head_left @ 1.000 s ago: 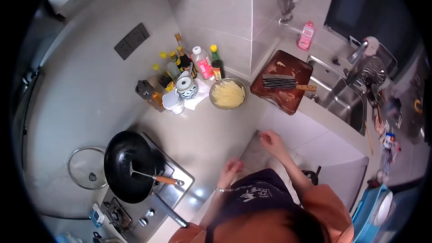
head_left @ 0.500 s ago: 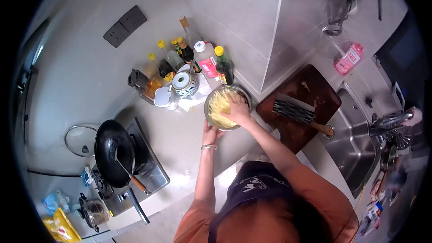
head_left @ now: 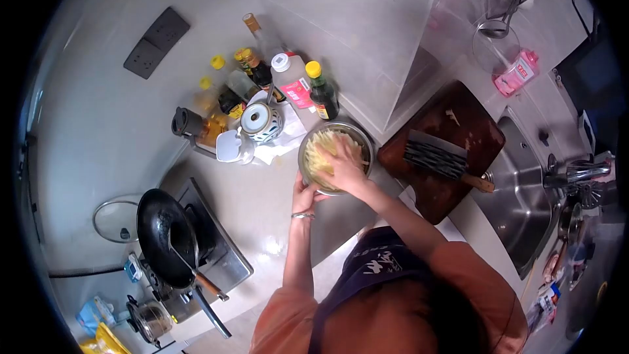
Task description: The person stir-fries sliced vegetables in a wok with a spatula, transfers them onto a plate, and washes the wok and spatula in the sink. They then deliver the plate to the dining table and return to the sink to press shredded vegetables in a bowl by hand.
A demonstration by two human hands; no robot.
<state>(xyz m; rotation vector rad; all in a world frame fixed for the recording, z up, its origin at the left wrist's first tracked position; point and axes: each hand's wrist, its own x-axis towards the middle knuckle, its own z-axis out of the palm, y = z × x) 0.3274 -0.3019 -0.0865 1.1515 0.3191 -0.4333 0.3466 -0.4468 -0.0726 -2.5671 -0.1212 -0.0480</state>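
Observation:
A round metal bowl (head_left: 369, 149) stands on the counter, holding pale yellow cut strips that look like potato (head_left: 317, 151). My left hand (head_left: 304, 194), with a bracelet at its wrist, grips the near-left side of the bowl, thumb up along the wall. Inside the bowl my right hand (head_left: 347, 170) lies on the strips, its fingers spread apart and their tips partly sunk among them. A dark-bladed cleaver (head_left: 436, 155) with a wooden handle rests on a brown cutting board (head_left: 468, 115) right of the bowl.
Behind the bowl stand a soy sauce bottle (head_left: 322, 95), a pink-labelled bottle (head_left: 291, 82) and a lidded patterned jar (head_left: 262, 123). A wok (head_left: 157, 226) with a spatula (head_left: 206, 283) sits on the stove at left. The sink (head_left: 517, 190) is at right.
The view has shifted a little. My right hand has moved slightly over the strips, its fingers now more spread. My left hand still holds the bowl.

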